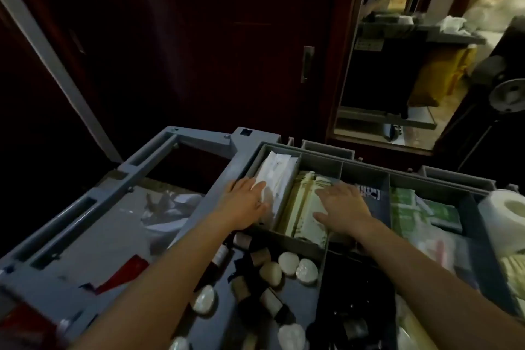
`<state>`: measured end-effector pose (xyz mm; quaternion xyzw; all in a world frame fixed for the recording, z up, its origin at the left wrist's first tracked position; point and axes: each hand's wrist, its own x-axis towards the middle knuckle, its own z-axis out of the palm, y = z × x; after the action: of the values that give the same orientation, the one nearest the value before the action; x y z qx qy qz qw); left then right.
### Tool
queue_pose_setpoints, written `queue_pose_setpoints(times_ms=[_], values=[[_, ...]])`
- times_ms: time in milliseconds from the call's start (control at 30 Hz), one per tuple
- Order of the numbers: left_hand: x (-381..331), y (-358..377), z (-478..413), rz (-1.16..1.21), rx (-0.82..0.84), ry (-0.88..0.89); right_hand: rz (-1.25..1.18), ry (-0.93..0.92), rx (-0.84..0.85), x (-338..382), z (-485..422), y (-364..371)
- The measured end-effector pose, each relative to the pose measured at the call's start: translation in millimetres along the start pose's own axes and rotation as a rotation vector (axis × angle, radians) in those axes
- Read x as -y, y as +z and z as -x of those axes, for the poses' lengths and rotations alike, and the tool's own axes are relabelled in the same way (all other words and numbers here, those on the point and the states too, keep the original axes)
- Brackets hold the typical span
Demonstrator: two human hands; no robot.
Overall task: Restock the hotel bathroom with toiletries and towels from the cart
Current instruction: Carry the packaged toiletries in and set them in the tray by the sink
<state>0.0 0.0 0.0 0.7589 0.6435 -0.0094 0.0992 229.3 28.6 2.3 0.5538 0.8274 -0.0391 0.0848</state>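
Both hands are lying flat, fingers spread, grasping nothing: left hand (246, 206) is resting on white packets (277, 179), right hand (343, 209) on cream packets (305, 204), in adjoining compartments of the grey cart tray (365, 176). Farther right, a toilet roll (508, 216) is sitting.

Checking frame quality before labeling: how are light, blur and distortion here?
Head view: dim overall, the top left nearly black; the brightest patch is the mirror at right. Wide-angle bending curves the cart tray edges. Both the left hand and right hand look soft.
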Motion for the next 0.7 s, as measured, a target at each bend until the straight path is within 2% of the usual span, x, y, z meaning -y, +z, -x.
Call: queue_pose_setpoints(times_ms=[133, 233, 700], values=[[10, 12, -20, -0.022, 0.009, 0.041, 0.097, 0.024, 0.089, -3, -19, 5], [13, 22, -33, -0.024, -0.078, 0.077, 0.111, 0.046, 0.115, -5, -31, 6], [14, 22, -34, 0.098, -0.233, 0.046, -0.018, 0.131, 0.017, -1, -41, 17]])
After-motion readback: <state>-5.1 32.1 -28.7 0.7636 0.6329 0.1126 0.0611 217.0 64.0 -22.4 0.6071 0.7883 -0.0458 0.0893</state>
